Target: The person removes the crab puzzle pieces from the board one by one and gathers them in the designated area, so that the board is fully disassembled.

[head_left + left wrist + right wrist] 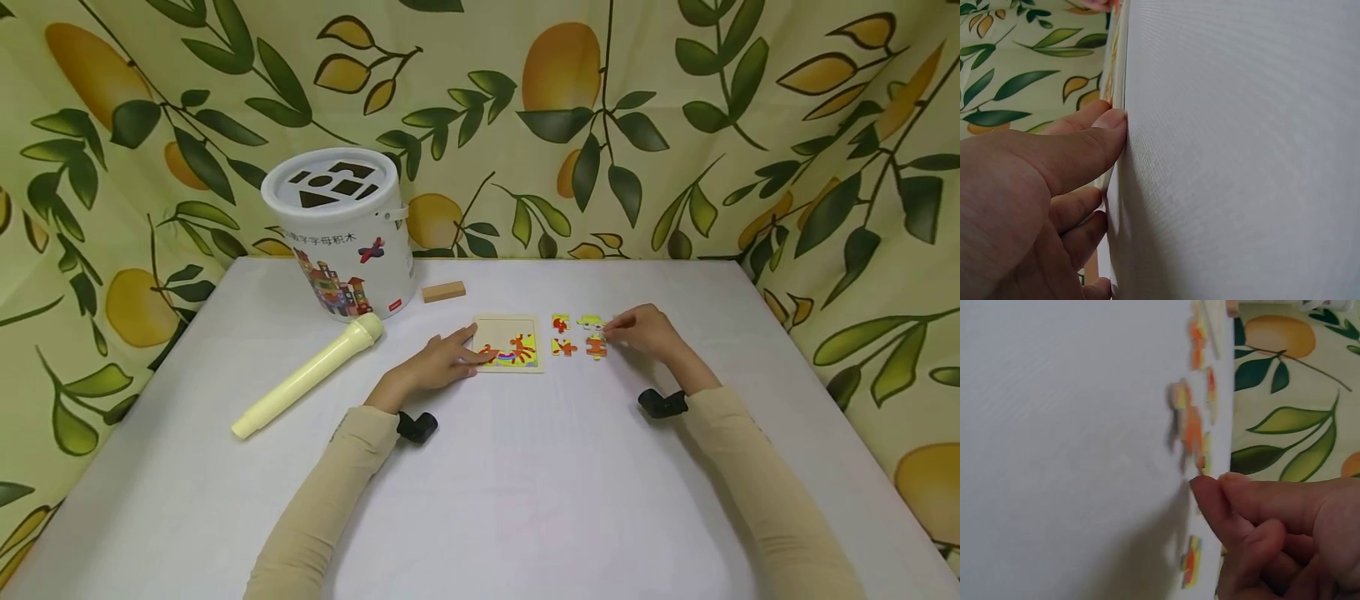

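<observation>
A square wooden puzzle board [504, 325] lies flat on the table, with colourful pieces fitted in its lower part. My left hand [441, 360] rests at the board's left side, thumb and fingers extended onto its edge. To the right of the board are several loose puzzle pieces. My right hand [643, 332] pinches an orange puzzle piece [1190, 428] by its end between thumb and index finger; the piece looks tilted off the table. A red and yellow piece [561, 323] and an orange and yellow one [564, 347] lie between it and the board.
A white lidded bucket [352, 250] with shape holes stands at the back left. Near it lies a small wooden block [443, 292]. A pale yellow microphone-shaped stick [311, 373] lies left of my left hand. Patterned curtain [480, 125] borders the white table.
</observation>
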{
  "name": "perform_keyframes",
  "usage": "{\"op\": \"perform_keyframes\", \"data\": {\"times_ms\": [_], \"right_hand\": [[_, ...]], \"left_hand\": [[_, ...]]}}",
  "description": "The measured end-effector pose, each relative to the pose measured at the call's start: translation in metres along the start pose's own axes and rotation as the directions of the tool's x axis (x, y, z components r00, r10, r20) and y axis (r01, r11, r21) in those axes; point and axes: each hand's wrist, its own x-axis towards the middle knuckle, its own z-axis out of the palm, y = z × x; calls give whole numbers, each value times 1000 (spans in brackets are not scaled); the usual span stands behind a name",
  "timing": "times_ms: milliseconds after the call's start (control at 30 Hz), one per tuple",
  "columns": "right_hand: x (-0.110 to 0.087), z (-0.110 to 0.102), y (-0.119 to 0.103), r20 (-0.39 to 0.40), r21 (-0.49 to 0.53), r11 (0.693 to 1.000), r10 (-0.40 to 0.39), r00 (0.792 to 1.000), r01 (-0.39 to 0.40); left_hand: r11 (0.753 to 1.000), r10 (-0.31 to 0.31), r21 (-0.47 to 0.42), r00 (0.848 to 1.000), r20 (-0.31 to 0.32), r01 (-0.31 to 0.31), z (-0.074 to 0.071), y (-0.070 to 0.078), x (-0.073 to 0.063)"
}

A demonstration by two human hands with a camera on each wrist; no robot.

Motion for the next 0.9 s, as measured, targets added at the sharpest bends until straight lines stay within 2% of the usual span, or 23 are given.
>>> {"op": "perform_keyframes", "data": {"times_ms": [100,300,400,467,633,733,900], "right_hand": [[-5,-2,-9,4,-36,999,-9,1000,9],[-10,1,-25,-53,-183,983,-3,999,-6],[-5,9,-33,-31,-146,987,-70,997,65],[1,18,-40,14,-90,987,-130,991,130],[11,46,-65,128,4,967,-253,959,255],[15,60,-76,146,11,955,-296,944,298],[20,72,-83,129,-37,938,-337,933,344]], "left_hand": [[1000,-5,4,1000,6,5,1,1,0],[1000,16,-4,1000,7,-16,1,2,0],[1000,13,7,1000,8,-13,0,1,0],[1000,2,9,1000,6,-2,-1,-1,0],[1000,-4,2,1000,1,4,-2,-2,1],[1000,1,-8,1000,6,-1,-1,-1,2],[1000,-10,-11,1000,8,10,0,0,2]]}}
